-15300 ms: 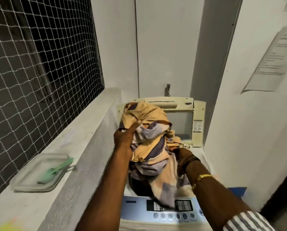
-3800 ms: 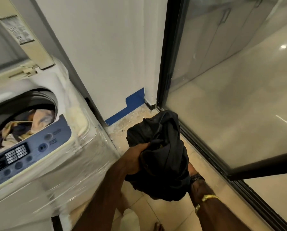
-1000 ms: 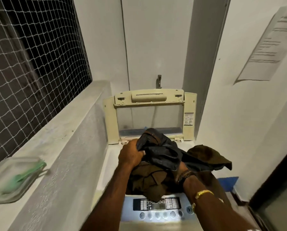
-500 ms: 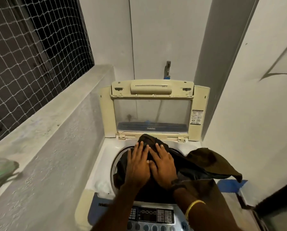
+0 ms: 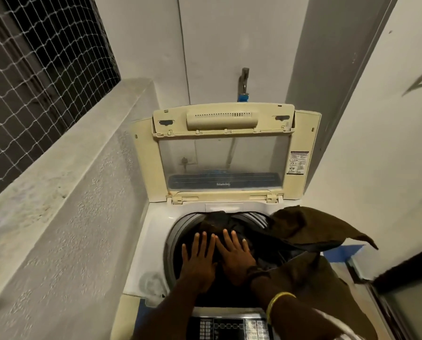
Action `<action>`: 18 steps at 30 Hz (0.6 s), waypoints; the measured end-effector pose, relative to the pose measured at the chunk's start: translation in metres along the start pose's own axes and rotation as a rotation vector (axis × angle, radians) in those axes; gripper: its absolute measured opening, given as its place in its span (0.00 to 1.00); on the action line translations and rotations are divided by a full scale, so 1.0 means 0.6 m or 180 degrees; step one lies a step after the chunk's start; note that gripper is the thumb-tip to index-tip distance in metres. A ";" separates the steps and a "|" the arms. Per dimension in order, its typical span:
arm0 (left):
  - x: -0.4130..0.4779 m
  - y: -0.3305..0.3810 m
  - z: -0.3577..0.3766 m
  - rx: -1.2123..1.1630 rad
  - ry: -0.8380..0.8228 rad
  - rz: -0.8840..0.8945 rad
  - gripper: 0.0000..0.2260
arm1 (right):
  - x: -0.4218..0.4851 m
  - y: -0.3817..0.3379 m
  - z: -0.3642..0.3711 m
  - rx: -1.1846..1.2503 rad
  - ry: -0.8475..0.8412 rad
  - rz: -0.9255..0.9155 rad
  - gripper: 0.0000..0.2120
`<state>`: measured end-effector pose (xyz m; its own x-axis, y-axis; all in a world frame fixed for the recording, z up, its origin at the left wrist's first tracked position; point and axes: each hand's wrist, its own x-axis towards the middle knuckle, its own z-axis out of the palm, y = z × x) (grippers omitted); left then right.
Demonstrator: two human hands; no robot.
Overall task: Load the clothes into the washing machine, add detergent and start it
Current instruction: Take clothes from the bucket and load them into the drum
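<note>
— Where are the clothes now?
— The dark clothes [image 5: 229, 220] are in the round mouth of the drum [image 5: 174, 234] of the washing machine [image 5: 153, 244], at 6 o'clock in the view. One piece, a brown garment [image 5: 303, 229], is not fully inside. It lies over the rim at 3 o'clock of the drum and hangs down the right side of the machine.
— And the hands?
— Both are flat, with straight fingers a little spread, and they press down on the dark pile. The left hand [image 5: 198, 262] is at 9 o'clock of the right hand [image 5: 238, 258], and the two touch at the side. Neither hand grips the cloth. On the right wrist I see a gold bangle [image 5: 278, 299], and a dark band [image 5: 255, 269] nearer to the hand.
— Is the lid open?
— Yes. The lid [image 5: 224, 119] stands upright at 12 o'clock of the drum. It is cream, with a clear window and a small label at its right edge.
— What else is around?
— The control panel [image 5: 229, 326] is at 6 o'clock, partly under the forearms; I cannot read its buttons. A tap [image 5: 243, 78] is on the wall at 12 o'clock, above the lid. A grey ledge [image 5: 58, 155] runs at 9 o'clock, with a netted window [image 5: 33, 57] at 10 o'clock. Blue tape [image 5: 344, 252] is low on the wall at 3 o'clock.
</note>
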<state>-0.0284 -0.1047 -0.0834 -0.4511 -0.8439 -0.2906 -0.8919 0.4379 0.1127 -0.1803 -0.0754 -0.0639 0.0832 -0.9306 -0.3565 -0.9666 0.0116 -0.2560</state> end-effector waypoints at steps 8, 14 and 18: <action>0.028 0.011 -0.045 -0.0237 -0.0146 -0.0058 0.33 | -0.015 0.010 -0.034 0.0935 0.0231 0.0114 0.31; 0.031 0.101 -0.107 -0.1167 0.1289 0.0589 0.27 | -0.075 0.051 -0.073 0.1306 0.2311 0.0754 0.21; 0.029 0.189 -0.132 -0.1599 0.0891 0.1288 0.30 | -0.125 0.079 -0.103 0.1448 0.2957 0.1069 0.17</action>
<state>-0.1401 -0.0943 -0.0006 -0.6819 -0.7224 0.1149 -0.5286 0.5953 0.6052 -0.2475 -0.0279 0.0063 -0.5694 -0.7656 0.2994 -0.7095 0.2737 -0.6494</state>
